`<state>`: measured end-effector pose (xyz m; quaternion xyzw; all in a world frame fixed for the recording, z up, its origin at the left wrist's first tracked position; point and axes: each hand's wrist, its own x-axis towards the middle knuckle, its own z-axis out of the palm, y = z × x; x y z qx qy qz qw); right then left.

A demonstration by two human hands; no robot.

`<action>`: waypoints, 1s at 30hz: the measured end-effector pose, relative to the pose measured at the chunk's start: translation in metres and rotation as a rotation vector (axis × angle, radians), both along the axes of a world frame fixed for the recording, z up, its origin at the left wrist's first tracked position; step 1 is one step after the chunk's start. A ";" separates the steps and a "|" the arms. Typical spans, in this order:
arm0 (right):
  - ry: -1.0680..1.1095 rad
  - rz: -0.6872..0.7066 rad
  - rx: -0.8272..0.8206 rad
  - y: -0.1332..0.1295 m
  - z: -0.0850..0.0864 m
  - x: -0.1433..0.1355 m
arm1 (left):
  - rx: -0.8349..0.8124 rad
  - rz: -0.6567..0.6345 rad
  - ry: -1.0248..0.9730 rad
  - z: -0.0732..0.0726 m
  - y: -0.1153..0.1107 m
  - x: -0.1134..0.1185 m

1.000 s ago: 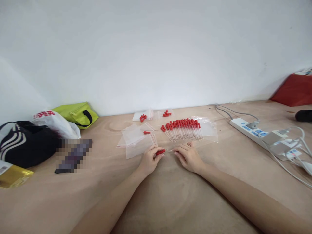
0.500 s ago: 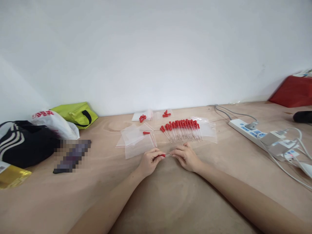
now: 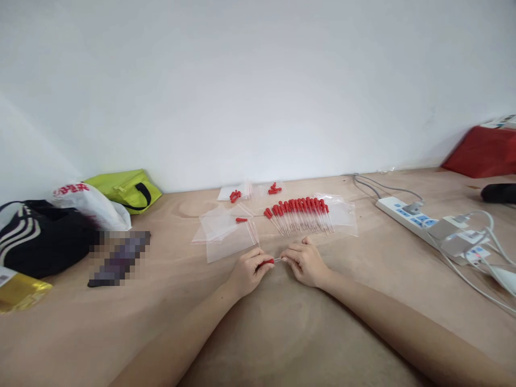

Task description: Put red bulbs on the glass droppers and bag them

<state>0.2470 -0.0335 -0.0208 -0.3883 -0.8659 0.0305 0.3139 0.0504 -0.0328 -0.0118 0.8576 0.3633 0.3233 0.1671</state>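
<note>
My left hand [image 3: 248, 271] is closed on the red rubber bulb [image 3: 266, 262] of a dropper. The clear glass tube [image 3: 277, 259] of that dropper runs from the bulb to my right hand [image 3: 305, 263], whose fingertips pinch its other end. Beyond my hands lies a row of several red-bulbed droppers [image 3: 300, 209], tubes pointing towards me, on clear plastic bags. One loose red bulb [image 3: 241, 220] rests on flat clear zip bags [image 3: 228, 244] to the left. Farther back are two small heaps of red bulbs, a left heap [image 3: 235, 196] and a right heap [image 3: 274, 188].
On the left are a black bag [image 3: 48, 236], a white plastic bag [image 3: 94, 207], a lime-green pouch [image 3: 139, 188], a gold packet [image 3: 24, 290] and a blurred-out item [image 3: 121, 258]. A power strip [image 3: 403, 217] with cables lies right; a red bag [image 3: 481, 153] stands behind it.
My left fingers have shifted on the dropper, and more of its red bulb shows. My right hand still pinches the tube end, nearly in place. The other things lie as before.
</note>
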 end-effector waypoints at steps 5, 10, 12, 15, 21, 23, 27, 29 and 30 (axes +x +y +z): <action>0.012 -0.004 -0.027 -0.002 -0.003 -0.005 | 0.047 -0.027 0.044 0.000 -0.002 0.000; 0.017 -0.008 -0.060 -0.003 -0.004 -0.010 | 0.060 -0.031 0.056 -0.001 -0.002 0.000; 0.007 -0.013 -0.067 -0.002 -0.004 -0.012 | 0.055 -0.036 0.061 -0.001 -0.001 0.000; -0.016 -0.010 -0.078 0.001 -0.002 -0.012 | 0.039 -0.018 0.041 0.000 0.001 0.000; -0.173 -0.032 0.031 0.005 0.004 -0.004 | 0.074 0.071 0.006 -0.004 0.011 -0.004; -0.215 -0.091 0.061 0.007 0.005 0.000 | 0.142 0.142 0.047 -0.005 0.015 -0.008; -0.101 -0.302 -0.015 0.019 0.006 0.002 | 0.286 0.477 0.223 -0.006 0.025 -0.015; -0.011 -0.436 -0.085 0.032 0.008 -0.002 | 0.273 0.585 0.309 -0.007 0.029 -0.017; 0.020 -0.491 -0.117 0.039 0.009 -0.006 | 0.252 0.611 0.343 -0.008 0.031 -0.018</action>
